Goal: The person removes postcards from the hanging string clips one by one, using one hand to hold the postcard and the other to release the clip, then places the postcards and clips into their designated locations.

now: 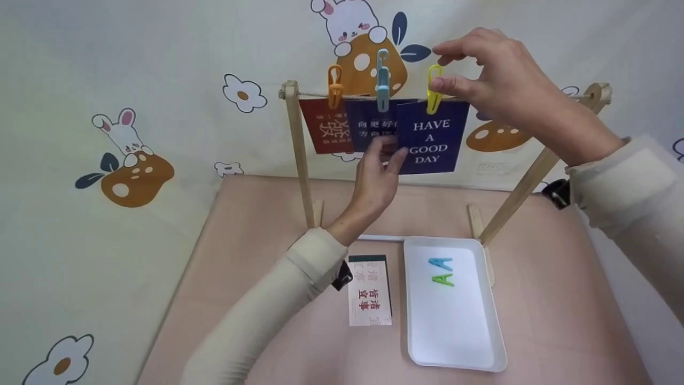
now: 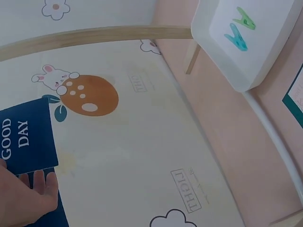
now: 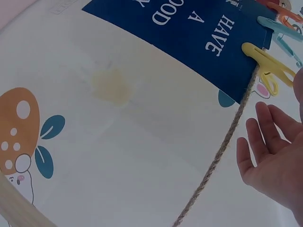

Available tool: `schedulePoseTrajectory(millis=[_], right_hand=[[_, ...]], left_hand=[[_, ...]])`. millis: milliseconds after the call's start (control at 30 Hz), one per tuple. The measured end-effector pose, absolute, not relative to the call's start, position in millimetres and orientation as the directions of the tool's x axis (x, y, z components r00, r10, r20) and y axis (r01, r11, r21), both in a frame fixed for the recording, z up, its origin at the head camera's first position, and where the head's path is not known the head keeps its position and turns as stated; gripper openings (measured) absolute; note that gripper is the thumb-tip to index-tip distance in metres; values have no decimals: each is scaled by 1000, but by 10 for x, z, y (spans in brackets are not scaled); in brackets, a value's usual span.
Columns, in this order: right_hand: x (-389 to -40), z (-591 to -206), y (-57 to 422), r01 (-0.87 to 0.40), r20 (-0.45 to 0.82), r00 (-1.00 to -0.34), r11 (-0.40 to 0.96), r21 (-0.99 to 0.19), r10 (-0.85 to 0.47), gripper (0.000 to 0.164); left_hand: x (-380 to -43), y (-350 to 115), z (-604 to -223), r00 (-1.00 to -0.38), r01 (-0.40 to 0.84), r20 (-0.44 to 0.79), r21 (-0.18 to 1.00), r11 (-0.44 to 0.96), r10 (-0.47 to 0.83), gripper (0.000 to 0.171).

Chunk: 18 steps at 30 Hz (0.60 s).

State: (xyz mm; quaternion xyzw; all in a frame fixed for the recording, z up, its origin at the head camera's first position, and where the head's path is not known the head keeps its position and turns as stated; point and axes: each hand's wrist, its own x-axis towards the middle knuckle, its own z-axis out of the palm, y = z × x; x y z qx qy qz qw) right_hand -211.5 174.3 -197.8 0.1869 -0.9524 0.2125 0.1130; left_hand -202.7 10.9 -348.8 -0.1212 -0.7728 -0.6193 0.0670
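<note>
A dark blue card (image 1: pixel 430 140) reading "HAVE A GOOD DAY" hangs from a rope (image 3: pixel 208 172) under a yellow clip (image 1: pixel 434 91). My left hand (image 1: pixel 375 176) pinches the card's lower left edge, thumb in front and fingers behind. At the yellow clip, my right hand (image 1: pixel 507 80) has its thumb against or very near the clip, with the other fingers spread apart from it. Left of this card hang another blue card (image 1: pixel 368 115) on a light blue clip (image 1: pixel 382 88) and a red card (image 1: pixel 320 128) on an orange clip (image 1: pixel 335 88).
Wooden posts (image 1: pixel 300 160) hold the rope at both ends. On the pink table (image 1: pixel 256 278) stands a white tray (image 1: pixel 451 331) with a blue clip (image 1: pixel 441 263) and a green clip (image 1: pixel 443 280). Beside it lies a white card with red characters (image 1: pixel 368 299), partly covering a green one.
</note>
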Motion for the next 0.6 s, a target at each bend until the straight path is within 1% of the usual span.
schedulePoseTrajectory(millis=[167, 300, 433, 600], right_hand=[[-2116, -1996, 1743, -387, 256, -918, 829, -403, -304, 50], [-2107, -2003, 1736, -372, 241, -926, 819, -437, -292, 47], [-2102, -2014, 1717, -385, 276, -917, 819, -426, -288, 42], [-2082, -2033, 1686, -416, 362, -890, 819, -394, -278, 37]], left_hand=[[-2049, 109, -3523, -960, 278, 263, 940, 200, 99, 16], [-2041, 102, -3534, -957, 288, 277, 938, 194, 84, 14], [-2029, 104, -3541, -956, 292, 281, 936, 194, 85, 14], [-2013, 107, -3520, -953, 301, 288, 935, 189, 93, 14]])
